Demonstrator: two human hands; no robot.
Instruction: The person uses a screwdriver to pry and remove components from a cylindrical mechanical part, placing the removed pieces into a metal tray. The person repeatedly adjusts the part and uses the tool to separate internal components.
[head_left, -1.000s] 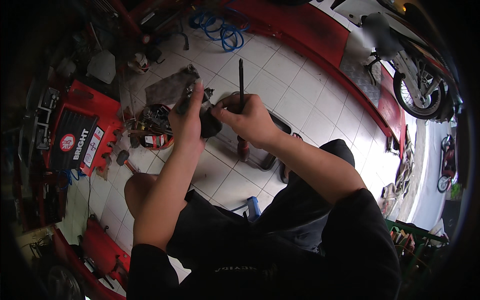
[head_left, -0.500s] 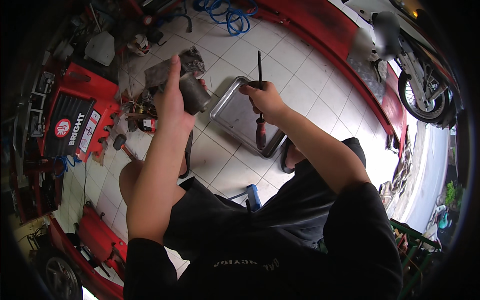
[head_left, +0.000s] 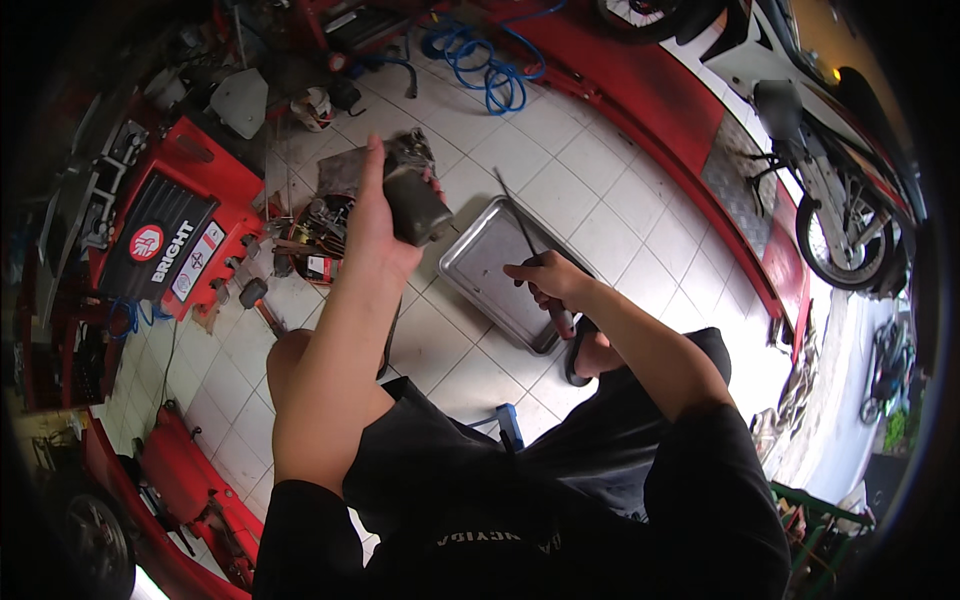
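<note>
My left hand [head_left: 372, 218] is raised with its fingers around a dark grey metal cylinder [head_left: 417, 208], which looks like a small motor housing; the thumb points up and most of the fingers are hidden behind the cylinder. To its right, my right hand [head_left: 555, 282] grips a screwdriver [head_left: 518, 213]. The long dark shaft slants up and to the left, and the handle's end sticks out below the fist. Shaft and cylinder are apart. Beneath the right hand, a shallow metal tray [head_left: 485, 290] lies on the tiled floor.
A red case [head_left: 160, 230] stands at the left, with a hammer [head_left: 258, 297] near it. Mixed tools and parts [head_left: 312, 232] lie beyond my left forearm. A blue hose [head_left: 490, 85] coils on the far floor. Right: a red lift platform [head_left: 650, 120] and a motorcycle [head_left: 845, 200].
The screwdriver has tipped from nearly upright to slanting left, and my right hand has turned with it. My left hand still holds the cylinder. The whole view has shifted slightly.
</note>
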